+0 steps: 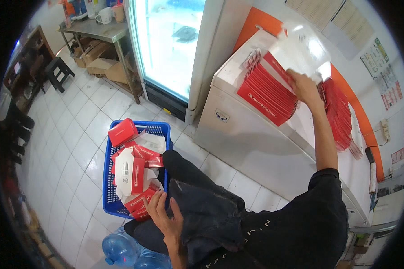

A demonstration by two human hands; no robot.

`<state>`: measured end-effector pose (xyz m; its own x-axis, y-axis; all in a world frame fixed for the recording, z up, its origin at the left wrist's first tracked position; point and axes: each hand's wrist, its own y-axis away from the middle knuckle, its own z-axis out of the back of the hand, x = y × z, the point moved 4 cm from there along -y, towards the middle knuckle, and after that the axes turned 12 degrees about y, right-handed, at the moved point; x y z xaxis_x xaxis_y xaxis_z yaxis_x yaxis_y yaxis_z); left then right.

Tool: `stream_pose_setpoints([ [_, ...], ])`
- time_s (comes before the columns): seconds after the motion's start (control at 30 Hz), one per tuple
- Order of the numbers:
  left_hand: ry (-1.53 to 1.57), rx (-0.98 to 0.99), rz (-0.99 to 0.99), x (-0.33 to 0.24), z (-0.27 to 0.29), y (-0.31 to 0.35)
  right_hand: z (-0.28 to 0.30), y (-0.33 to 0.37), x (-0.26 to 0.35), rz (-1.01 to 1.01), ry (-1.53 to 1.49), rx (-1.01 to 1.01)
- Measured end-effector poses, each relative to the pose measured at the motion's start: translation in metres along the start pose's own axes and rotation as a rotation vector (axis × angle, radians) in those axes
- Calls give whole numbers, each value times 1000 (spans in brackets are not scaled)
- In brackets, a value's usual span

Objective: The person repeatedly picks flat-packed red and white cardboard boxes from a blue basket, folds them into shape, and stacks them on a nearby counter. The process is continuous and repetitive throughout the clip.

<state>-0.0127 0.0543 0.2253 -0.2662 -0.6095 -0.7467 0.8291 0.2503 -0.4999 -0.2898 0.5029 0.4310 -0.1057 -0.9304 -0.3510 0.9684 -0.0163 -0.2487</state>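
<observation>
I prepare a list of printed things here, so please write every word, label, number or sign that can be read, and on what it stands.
Wording not copied; print stands here:
Stacked red cartons on the white chest: white lettering, readable on the front.
Red-and-white box in the blue basket: white lettering, barely readable; dark print too small.
Black shirt: pale letters, only some readable.
Hanging sheets and posters: too small.
Chest badge: too small.

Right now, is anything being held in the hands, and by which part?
The right hand seems to grip a flat carton by an edge, though blur hides exactly where. The left hand looks open, with no visible hold.
</observation>
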Motion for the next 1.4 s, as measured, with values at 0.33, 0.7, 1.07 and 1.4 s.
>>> stream_pose_setpoints([
  [0.33,-30,23,109,10,3,7,-4,-5,-4,25,-1,187],
  [0.7,8,33,139,19,-6,12,-40,-38,-27,307,-142,798],
  [1.07,83,-75,299,43,3,9,-143,-75,-51,222,-485,656],
  [1.4,55,-206,595,153,34,36,-117,-72,-111,215,-185,408],
])
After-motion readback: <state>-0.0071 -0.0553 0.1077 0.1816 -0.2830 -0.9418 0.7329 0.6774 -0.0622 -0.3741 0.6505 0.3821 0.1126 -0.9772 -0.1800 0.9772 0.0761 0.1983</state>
